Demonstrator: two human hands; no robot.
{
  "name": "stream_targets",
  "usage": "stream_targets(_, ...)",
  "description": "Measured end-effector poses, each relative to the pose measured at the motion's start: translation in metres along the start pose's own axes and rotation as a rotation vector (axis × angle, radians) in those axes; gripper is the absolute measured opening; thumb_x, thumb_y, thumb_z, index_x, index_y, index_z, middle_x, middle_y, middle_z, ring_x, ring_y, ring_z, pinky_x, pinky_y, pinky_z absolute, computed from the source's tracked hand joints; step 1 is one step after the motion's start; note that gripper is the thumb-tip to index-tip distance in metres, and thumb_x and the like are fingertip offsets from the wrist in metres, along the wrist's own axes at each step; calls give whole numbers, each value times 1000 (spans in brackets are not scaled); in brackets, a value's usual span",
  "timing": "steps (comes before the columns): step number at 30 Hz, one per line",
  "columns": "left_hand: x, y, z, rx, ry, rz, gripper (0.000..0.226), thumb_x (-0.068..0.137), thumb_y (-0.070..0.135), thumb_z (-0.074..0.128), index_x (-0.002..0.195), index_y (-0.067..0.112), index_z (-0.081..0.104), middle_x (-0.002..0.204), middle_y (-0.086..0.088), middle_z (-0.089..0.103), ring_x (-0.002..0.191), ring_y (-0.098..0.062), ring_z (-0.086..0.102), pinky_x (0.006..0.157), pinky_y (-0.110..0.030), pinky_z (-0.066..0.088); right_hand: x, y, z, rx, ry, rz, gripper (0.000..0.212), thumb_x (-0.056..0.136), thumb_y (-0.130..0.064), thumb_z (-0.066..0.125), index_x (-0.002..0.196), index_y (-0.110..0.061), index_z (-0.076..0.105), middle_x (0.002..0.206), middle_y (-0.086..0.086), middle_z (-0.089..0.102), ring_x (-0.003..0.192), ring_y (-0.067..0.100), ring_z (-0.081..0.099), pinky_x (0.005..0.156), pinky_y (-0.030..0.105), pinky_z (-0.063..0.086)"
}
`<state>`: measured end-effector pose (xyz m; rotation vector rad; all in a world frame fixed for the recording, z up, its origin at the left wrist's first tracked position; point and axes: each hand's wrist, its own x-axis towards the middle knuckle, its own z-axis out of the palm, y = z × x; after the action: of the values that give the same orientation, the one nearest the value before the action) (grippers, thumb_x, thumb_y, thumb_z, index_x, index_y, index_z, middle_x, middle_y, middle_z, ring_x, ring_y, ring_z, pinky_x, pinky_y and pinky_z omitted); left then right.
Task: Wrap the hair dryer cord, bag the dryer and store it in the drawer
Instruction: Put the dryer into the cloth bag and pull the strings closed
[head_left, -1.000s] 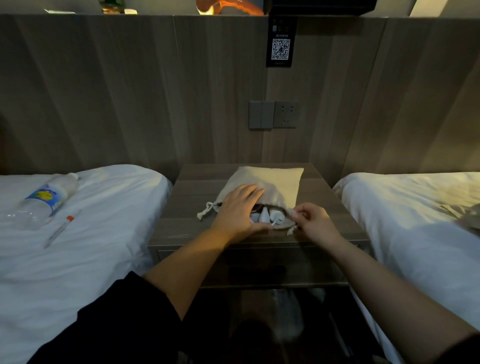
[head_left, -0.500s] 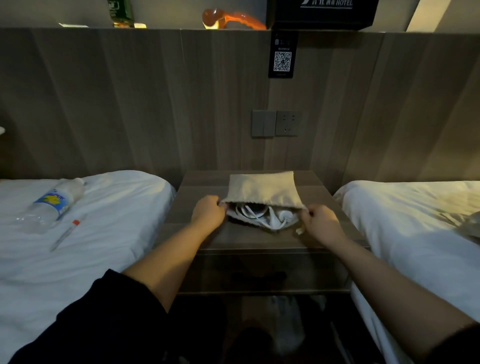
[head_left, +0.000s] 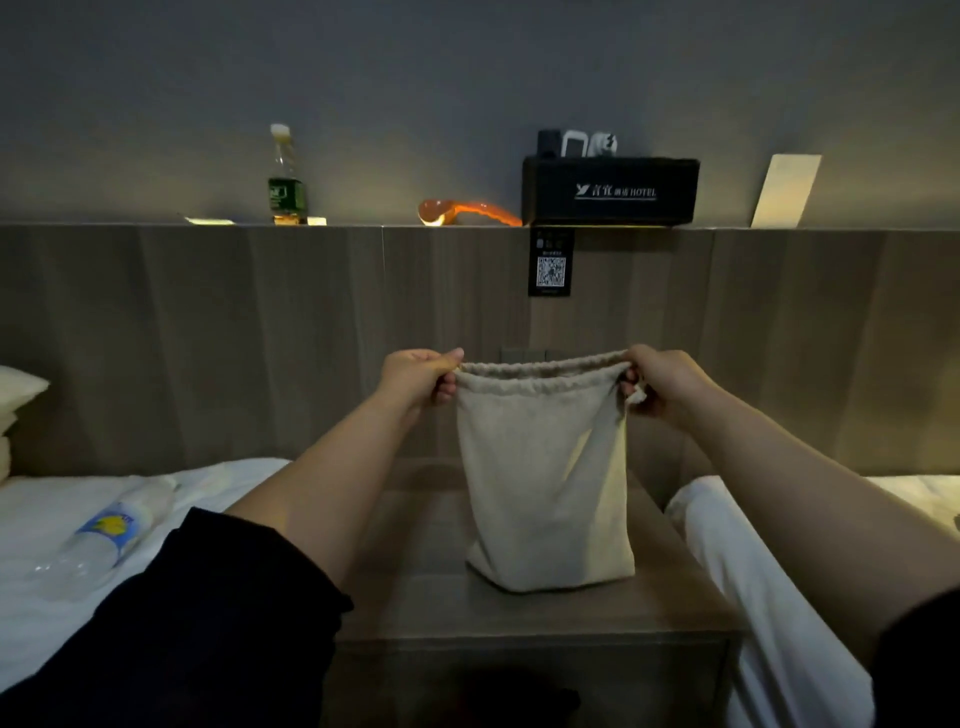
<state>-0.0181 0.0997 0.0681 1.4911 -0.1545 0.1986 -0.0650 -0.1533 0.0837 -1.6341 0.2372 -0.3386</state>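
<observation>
2 hands hold a beige drawstring bag (head_left: 545, 478) upright by the corners of its mouth. The left hand (head_left: 415, 376) pinches the left corner between thumb and curled fingers, and the right hand (head_left: 662, 382) grips the right corner. The bag's base sits on the wooden worktop (head_left: 415, 597) between the left bed (head_left: 52, 519) and the right bed (head_left: 753, 571), and its contents are hidden. A water bottle (head_left: 104, 540) lies on the left bed.
</observation>
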Motion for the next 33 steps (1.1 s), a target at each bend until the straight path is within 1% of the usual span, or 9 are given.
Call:
stream_targets(9, -1, 9, 15, -128, 9, -30, 17, 90, -1, 54, 73, 1, 57, 43, -6, 58, 31, -7, 53, 38, -16, 49, 18, -1, -31, 12, -108, 44, 33, 92, -29, 53, 65, -11, 54, 60, 6, 50, 55, 18, 47, 61, 31, 44)
stream_targets(11, 1, 9, 14, -136, 53, -19, 16, 89, -3, 53, 75, 3, 58, 46, -8, 57, 32, -7, 53, 38, -16, 48, 22, 0, -37, 68, -10, 17, 31, 93, -25, 53, 66, -10, 55, 61, 7, 51, 56, 19, 49, 60, 32, 45)
stream_targets(15, 8, 5, -1, -192, 259, -1, 12, 90, -2, 51, 84, 3, 60, 31, 1, 52, 28, -5, 50, 33, -14, 42, 31, 1, -60, 319, 443, -2, 30, 92, -22, 54, 65, -7, 54, 62, 9, 57, 44, 15, 55, 49, 29, 49)
stream_targets(18, 5, -3, -4, -252, 266, -36, 14, 91, -1, 50, 82, 5, 59, 38, -1, 55, 29, -4, 50, 35, -14, 44, 37, 12, -69, 196, 553, -35, 30, 93, -23, 51, 78, 1, 63, 63, 7, 59, 52, 16, 58, 62, 34, 55)
stream_targets(20, 0, -7, 1, -308, 186, -43, 14, 91, -2, 49, 84, 6, 59, 37, 1, 55, 32, -4, 52, 37, -15, 46, 36, 23, -65, -92, 510, -117, 31, 94, -22, 49, 93, 2, 67, 71, 9, 63, 64, 22, 61, 69, 40, 56)
stream_targets(23, -4, -9, 8, -325, 88, -33, 14, 92, -2, 49, 85, 7, 58, 37, 2, 56, 35, -5, 55, 39, -15, 48, 22, 27, -49, -441, 362, -353, 32, 95, -23, 45, 113, -1, 60, 98, 13, 63, 82, 22, 57, 69, 30, 47)
stream_targets(26, -5, -11, 13, -284, 32, -19, 18, 92, -1, 48, 81, 9, 58, 37, 2, 56, 34, -5, 53, 39, -14, 46, 11, 27, -24, -635, 44, -584, 53, 89, -40, 53, 135, -15, 43, 135, 9, 49, 119, 25, 49, 98, 37, 41)
stream_targets(29, -9, -14, 17, -199, -42, 13, 17, 92, -1, 49, 83, 8, 60, 39, 2, 55, 34, -6, 52, 37, -14, 44, 14, 37, -5, -1047, -167, -619, 78, 79, -49, 62, 144, -25, 27, 155, 8, 24, 142, 29, 22, 116, 49, 20)
stream_targets(33, -14, -19, 15, -39, -168, 44, 17, 91, 0, 51, 84, 9, 63, 48, -1, 58, 40, -8, 54, 39, -16, 45, 26, 47, 21, -1276, -315, -589, 81, 79, -29, 62, 147, -27, 18, 158, 4, 15, 145, 29, 10, 116, 52, 10)
